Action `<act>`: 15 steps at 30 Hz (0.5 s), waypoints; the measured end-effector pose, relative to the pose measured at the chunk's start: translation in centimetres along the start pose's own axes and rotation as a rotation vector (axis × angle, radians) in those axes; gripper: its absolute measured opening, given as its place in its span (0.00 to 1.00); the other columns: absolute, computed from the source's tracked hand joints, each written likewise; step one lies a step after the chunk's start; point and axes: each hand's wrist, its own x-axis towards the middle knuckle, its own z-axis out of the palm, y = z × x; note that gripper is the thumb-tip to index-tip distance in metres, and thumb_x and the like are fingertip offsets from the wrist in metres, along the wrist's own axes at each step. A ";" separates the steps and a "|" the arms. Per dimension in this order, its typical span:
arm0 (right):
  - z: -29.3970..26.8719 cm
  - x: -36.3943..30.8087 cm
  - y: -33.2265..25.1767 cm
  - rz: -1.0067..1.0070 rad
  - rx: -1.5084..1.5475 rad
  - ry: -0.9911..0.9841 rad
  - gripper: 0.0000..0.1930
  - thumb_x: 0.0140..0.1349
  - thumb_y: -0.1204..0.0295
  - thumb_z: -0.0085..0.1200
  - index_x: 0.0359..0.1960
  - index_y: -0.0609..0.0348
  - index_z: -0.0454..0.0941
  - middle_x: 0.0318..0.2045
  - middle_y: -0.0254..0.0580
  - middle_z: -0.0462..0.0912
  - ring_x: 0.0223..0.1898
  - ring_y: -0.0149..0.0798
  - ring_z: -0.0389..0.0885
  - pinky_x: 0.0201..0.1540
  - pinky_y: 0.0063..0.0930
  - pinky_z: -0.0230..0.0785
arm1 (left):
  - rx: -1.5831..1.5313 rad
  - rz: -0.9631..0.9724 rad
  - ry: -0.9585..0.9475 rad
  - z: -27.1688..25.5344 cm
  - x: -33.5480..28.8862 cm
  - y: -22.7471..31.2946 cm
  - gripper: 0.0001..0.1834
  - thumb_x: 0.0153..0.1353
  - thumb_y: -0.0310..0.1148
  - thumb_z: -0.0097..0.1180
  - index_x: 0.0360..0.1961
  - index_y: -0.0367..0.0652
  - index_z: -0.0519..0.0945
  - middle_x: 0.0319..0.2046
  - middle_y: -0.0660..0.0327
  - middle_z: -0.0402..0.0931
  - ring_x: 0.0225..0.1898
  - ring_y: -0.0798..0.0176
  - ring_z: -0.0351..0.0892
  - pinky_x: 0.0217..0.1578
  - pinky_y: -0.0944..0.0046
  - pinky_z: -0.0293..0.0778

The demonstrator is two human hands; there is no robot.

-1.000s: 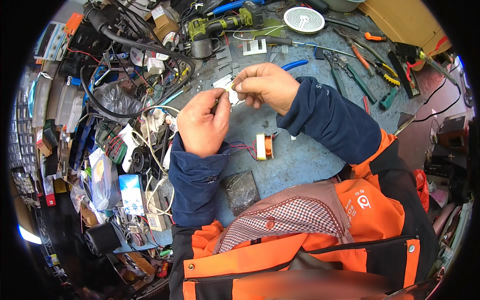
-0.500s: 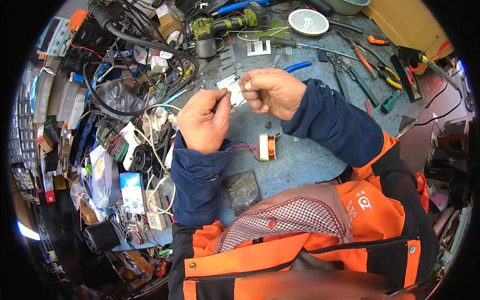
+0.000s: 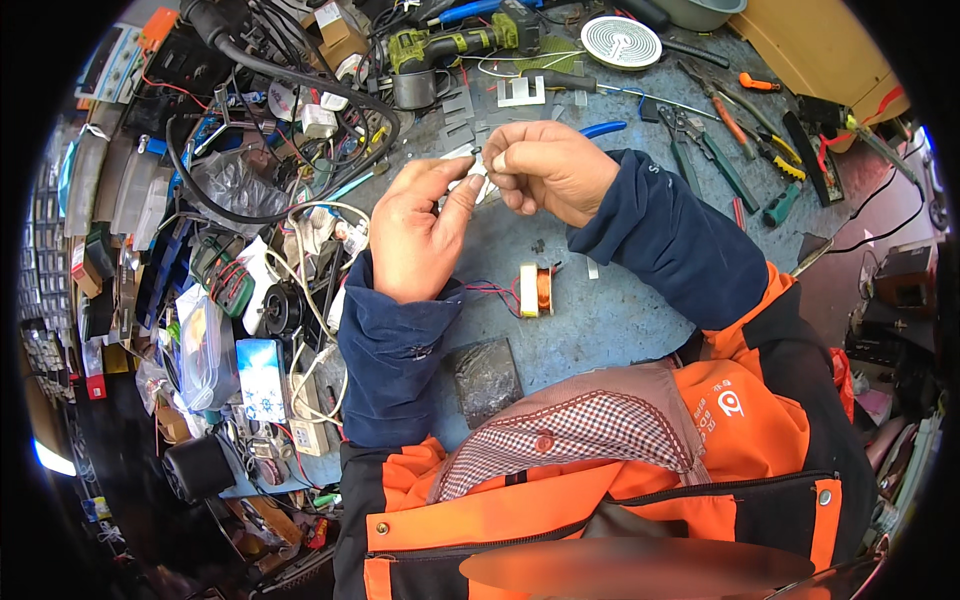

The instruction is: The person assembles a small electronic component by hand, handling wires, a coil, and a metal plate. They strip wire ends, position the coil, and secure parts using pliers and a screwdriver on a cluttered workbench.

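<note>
Over the workbench, my left hand (image 3: 412, 232) and my right hand (image 3: 560, 172) come close together with thumbs and fingertips pinched. Whatever each pinch holds is too small to make out. Between and behind the fingertips shows a pale, sheet-like piece (image 3: 482, 184); I cannot tell whether a hand touches it. Nearer to me lies a small transformer (image 3: 536, 291) with a copper-coloured winding, a white-yellow side and red and blue leads. Beyond the hands lie grey comb-shaped metal plates (image 3: 457, 118) and a bright E-shaped plate (image 3: 520, 92).
A dark square block (image 3: 486, 384) sits near my jacket. Tangled cables and plastic boxes (image 3: 207, 360) crowd the left. At the back are a green drill (image 3: 455, 45) and a white round disc (image 3: 620, 44). Pliers (image 3: 715, 155) and other hand tools lie at the right.
My left hand has shifted slightly upward and its thumb and forefinger have spread a little. The right hand has turned slightly and moved a bit left and down. The transformer stays put.
</note>
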 end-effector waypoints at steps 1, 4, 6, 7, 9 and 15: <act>0.1 0.1 0.2 0.018 -0.002 0.000 0.06 0.72 0.73 0.53 0.44 0.60 0.80 0.30 0.33 0.78 0.28 0.30 0.75 0.29 0.24 0.65 | -0.004 0.024 -0.004 0.1 0.1 -0.2 0.13 0.70 0.28 0.67 0.52 0.35 0.89 0.45 0.51 0.88 0.43 0.53 0.90 0.45 0.60 0.82; 0.0 0.1 0.6 0.027 0.032 -0.024 0.06 0.72 0.72 0.53 0.43 0.60 0.80 0.30 0.33 0.78 0.28 0.31 0.76 0.29 0.24 0.64 | -0.158 0.008 -0.006 0.4 0.1 -0.6 0.11 0.70 0.26 0.67 0.51 0.34 0.89 0.43 0.52 0.89 0.42 0.56 0.90 0.44 0.61 0.82; 0.1 0.1 0.6 0.028 0.037 -0.023 0.06 0.72 0.73 0.53 0.43 0.60 0.80 0.30 0.33 0.78 0.28 0.31 0.76 0.29 0.25 0.64 | -0.182 -0.012 -0.036 0.6 -0.1 -0.9 0.10 0.71 0.25 0.67 0.50 0.32 0.89 0.42 0.54 0.88 0.42 0.61 0.86 0.45 0.64 0.80; 0.1 0.1 0.6 0.029 0.039 -0.022 0.06 0.72 0.73 0.53 0.43 0.61 0.80 0.30 0.34 0.78 0.28 0.31 0.76 0.29 0.25 0.64 | -0.194 -0.023 -0.051 0.7 -0.1 -1.0 0.10 0.72 0.25 0.67 0.50 0.31 0.89 0.41 0.55 0.88 0.42 0.64 0.85 0.45 0.65 0.79; 0.1 0.0 0.5 0.034 0.031 -0.022 0.06 0.72 0.73 0.53 0.43 0.60 0.80 0.30 0.34 0.77 0.28 0.31 0.75 0.30 0.25 0.64 | -0.176 -0.051 -0.038 0.4 -0.2 -0.4 0.08 0.70 0.24 0.68 0.46 0.31 0.90 0.38 0.57 0.87 0.38 0.68 0.83 0.40 0.68 0.77; 0.4 -0.1 1.0 0.023 0.088 -0.041 0.06 0.72 0.73 0.53 0.43 0.60 0.79 0.30 0.33 0.76 0.28 0.30 0.73 0.30 0.24 0.63 | -0.208 -0.179 0.102 0.8 -0.9 -0.5 0.05 0.62 0.25 0.70 0.36 0.34 0.90 0.31 0.57 0.87 0.27 0.71 0.79 0.29 0.67 0.74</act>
